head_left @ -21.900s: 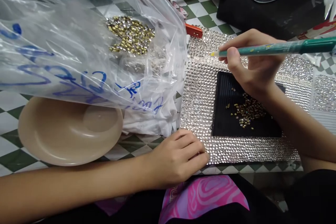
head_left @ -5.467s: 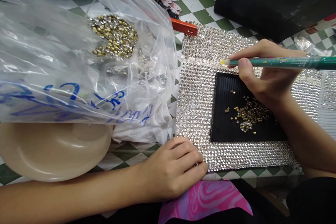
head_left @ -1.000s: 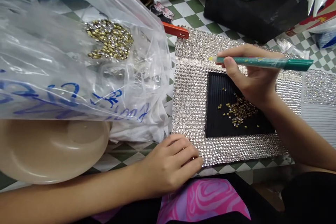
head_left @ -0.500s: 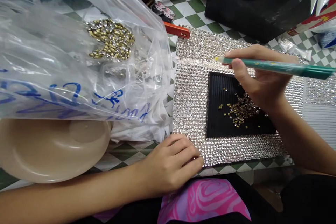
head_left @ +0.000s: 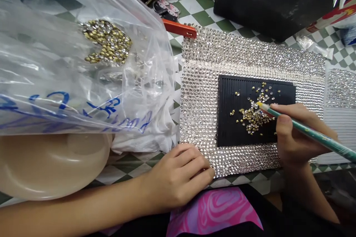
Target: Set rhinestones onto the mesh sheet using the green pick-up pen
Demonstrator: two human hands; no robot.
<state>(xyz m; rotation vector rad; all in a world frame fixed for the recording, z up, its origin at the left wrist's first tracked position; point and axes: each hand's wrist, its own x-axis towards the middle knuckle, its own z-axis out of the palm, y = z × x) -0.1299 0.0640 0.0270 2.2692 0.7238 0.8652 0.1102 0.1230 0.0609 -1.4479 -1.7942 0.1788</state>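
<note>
A sheet covered in rows of silver rhinestones (head_left: pixel 205 81) lies on the checked surface. On it rests a black ridged tray (head_left: pixel 230 126) with a small heap of gold-backed rhinestones (head_left: pixel 251 116). My right hand (head_left: pixel 294 137) grips a green picker pencil (head_left: pixel 308 133), its tip down among the loose stones on the tray. My left hand (head_left: pixel 180 176), fingers curled, presses on the near left corner of the sheet.
A large clear plastic bag (head_left: pixel 69 52) with blue writing and a cluster of gold stones fills the left. A beige plastic bowl (head_left: pixel 52 166) sits under it. Red clamps (head_left: pixel 178 29) and a black box (head_left: pixel 272 3) lie at the back. Pink patterned cloth (head_left: pixel 214 209) covers my lap.
My right hand has swung the pencil from the sheet's upper rows down and right to the pile of stones on the black tray. My left hand has stayed put.
</note>
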